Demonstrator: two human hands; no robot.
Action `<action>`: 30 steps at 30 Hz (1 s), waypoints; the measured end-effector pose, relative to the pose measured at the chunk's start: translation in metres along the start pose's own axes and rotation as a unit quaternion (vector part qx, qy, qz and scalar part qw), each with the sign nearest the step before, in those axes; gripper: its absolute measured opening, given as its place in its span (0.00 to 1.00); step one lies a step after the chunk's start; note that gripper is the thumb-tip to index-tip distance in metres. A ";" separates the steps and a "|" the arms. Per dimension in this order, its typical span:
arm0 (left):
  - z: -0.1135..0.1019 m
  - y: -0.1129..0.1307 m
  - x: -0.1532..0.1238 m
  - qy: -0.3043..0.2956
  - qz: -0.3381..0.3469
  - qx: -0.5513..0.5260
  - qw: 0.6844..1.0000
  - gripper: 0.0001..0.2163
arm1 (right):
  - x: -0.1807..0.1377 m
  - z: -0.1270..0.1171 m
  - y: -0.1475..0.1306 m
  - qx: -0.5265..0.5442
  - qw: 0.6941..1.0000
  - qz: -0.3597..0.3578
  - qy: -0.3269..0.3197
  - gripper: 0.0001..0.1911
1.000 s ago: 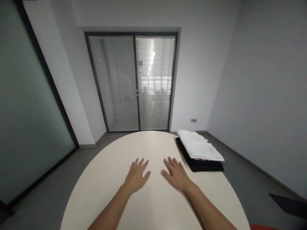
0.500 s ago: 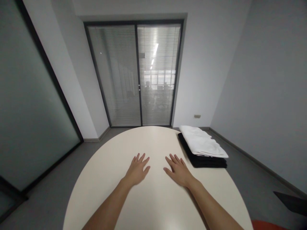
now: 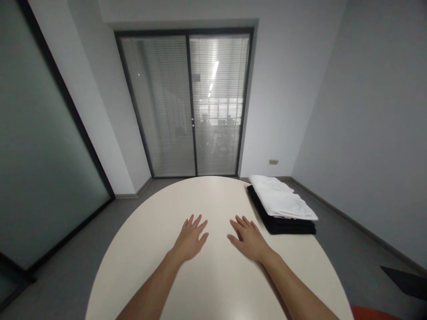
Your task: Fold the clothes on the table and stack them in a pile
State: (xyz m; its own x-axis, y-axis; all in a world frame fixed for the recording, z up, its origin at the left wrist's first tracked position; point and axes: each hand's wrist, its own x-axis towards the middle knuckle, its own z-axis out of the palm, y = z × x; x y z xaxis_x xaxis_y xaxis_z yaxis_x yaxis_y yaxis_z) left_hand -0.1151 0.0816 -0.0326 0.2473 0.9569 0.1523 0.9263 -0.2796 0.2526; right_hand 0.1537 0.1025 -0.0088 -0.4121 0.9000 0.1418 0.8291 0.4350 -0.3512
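My left hand (image 3: 191, 238) lies flat and open on the round cream table (image 3: 143, 235), palm down, fingers spread. Beside it, a little to the right, my right hand (image 3: 248, 238) rests the same way, open and holding nothing. At the table's right edge sits a folded white cloth (image 3: 282, 202) on top of a folded black cloth (image 3: 283, 226). The stack is a short reach to the right of my right hand and neither hand touches it.
Sliding glass doors with blinds (image 3: 190, 106) stand at the far wall. A frosted glass partition (image 3: 36, 146) runs along the left. Grey floor surrounds the table. A red object (image 3: 373, 313) peeks in at the bottom right corner.
My view tilted slightly downward a second ago and then steadied. Both hands have stayed flat in the same place on the table.
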 end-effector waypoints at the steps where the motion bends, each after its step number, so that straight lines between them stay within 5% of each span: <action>1: 0.000 0.000 0.000 0.000 0.001 0.001 1.000 0.25 | 0.000 -0.007 -0.002 0.017 0.999 -0.009 0.034 0.29; 5: 0.003 -0.001 0.001 0.009 0.003 0.003 1.000 0.25 | 0.006 -0.060 0.013 0.054 0.967 0.052 0.242 0.23; 8: 0.005 -0.002 0.002 0.017 0.007 0.000 1.000 0.24 | 0.016 -0.107 0.060 -0.004 0.926 0.167 0.339 0.23; 13: 0.007 -0.005 0.002 0.020 0.009 0.000 1.000 0.24 | 0.025 -0.142 0.152 -0.105 0.915 0.346 0.180 0.30; 17: 0.009 -0.006 0.003 0.024 0.012 -0.004 1.000 0.24 | 0.025 -0.140 0.176 -0.105 0.925 0.346 0.113 0.26; 23: 0.010 -0.005 0.003 0.047 0.016 -0.016 0.999 0.24 | 0.039 -0.170 0.133 -0.060 0.952 0.218 0.206 0.20; 27: 0.008 -0.001 0.003 0.117 0.032 -0.050 0.991 0.23 | 0.044 -0.230 0.066 -0.017 0.961 0.036 0.272 0.19; 30: -0.003 0.010 0.002 0.175 0.044 -0.114 0.977 0.24 | 0.031 -0.291 0.009 -0.011 0.935 -0.049 0.352 0.19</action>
State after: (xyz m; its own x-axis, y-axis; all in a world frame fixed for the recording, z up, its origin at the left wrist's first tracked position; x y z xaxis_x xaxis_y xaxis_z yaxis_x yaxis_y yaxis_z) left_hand -0.1068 0.0804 -0.0270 0.1729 0.8544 0.4900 0.8085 -0.4072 0.4248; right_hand 0.2584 0.1426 0.2614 -0.1416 0.6476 0.7487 0.8115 0.5091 -0.2869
